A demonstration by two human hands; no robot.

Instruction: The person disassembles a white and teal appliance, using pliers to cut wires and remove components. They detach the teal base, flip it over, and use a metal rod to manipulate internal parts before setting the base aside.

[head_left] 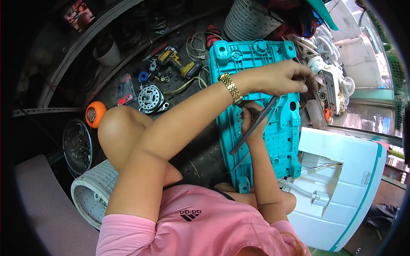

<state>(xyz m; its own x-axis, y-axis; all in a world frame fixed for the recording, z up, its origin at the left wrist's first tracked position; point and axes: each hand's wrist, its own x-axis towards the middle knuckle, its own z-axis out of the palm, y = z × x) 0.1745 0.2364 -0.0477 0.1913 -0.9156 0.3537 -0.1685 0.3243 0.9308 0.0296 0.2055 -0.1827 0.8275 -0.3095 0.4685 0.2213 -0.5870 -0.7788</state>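
Observation:
A teal plastic washing-machine base stands tilted in front of me, ribbed and dotted with holes. My left hand, with a gold watch at the wrist, reaches across to its right edge. Those fingers are curled and pinched; what they hold is hidden. Below it my right hand is closed in front of the base, round a dark piece too hidden to name. A dark grey tube slants past the right hand, its lower end hanging free. Beside the tube runs a thin grey wire.
A yellow cordless drill, a round metal part and small hardware lie on the floor at left. A perforated drum rests near my leg. On the right are a white panel and piled white parts.

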